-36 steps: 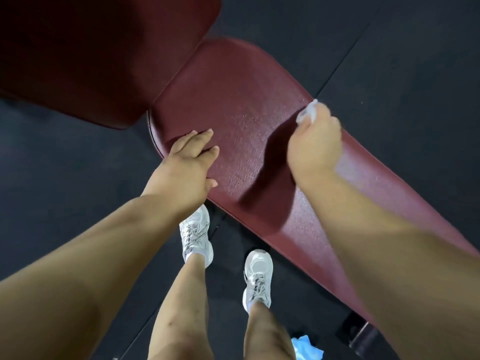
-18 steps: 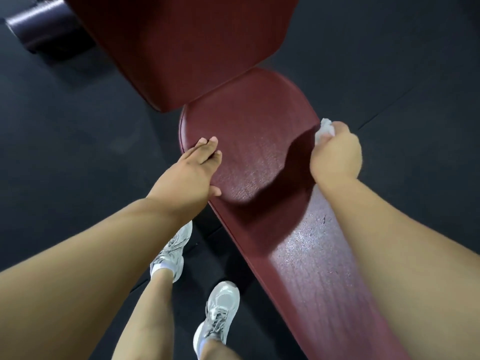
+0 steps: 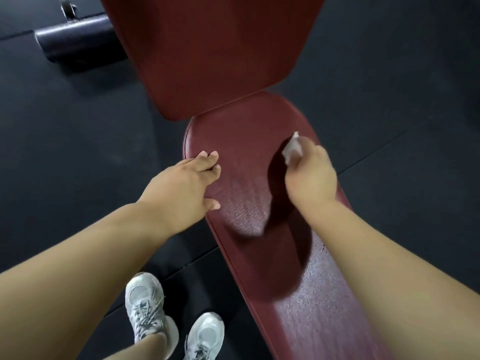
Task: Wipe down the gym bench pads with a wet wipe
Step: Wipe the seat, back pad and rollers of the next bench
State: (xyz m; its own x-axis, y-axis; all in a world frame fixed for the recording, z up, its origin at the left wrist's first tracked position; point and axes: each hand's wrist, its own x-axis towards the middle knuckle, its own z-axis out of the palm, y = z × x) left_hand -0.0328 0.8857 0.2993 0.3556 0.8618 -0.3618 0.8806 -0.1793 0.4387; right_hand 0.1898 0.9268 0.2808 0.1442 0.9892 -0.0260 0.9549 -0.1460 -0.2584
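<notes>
From the head camera, you looked down on a long bench pad (image 3: 249, 211) of dark red, pebble-grained vinyl. It was narrow with a rounded end, and a raised seam ran along its edge. Beyond your fingertips, a wider bench pad (image 3: 207, 53) in the same red vinyl met that rounded end, with smoother-looking upholstery and rounded corners. A speckled sheen lay on the long pad's grain under and beside your right forearm.

Your left hand (image 3: 181, 188) lay flat at the pad's left edge. Its fingers (image 3: 207, 159) were nearly straight and close together, with the tips resting on the vinyl just inside the seam. The thumb (image 3: 213, 204) was spread apart from them and touched the pad nearer to you. That hand held nothing.

Your right hand (image 3: 311, 178) was curled round a wet wipe (image 3: 293, 148), a crumpled, thin white wad sticking out past the knuckles. The wipe sat over the pad near its rounded end, to the right of your left fingertips and well apart from them. You could not tell from this angle whether it pressed on the vinyl or hung just above it. The hand cast a hard, dark shadow on the pad between your two hands.

Far to the left of your left fingers, a black cylindrical foam roller (image 3: 75, 38) lay over the dark, matte, finely speckled rubber floor (image 3: 65, 152). Below your left wrist, two white mesh sneakers (image 3: 145, 305) with grey laces stood on that floor beside the pad.
</notes>
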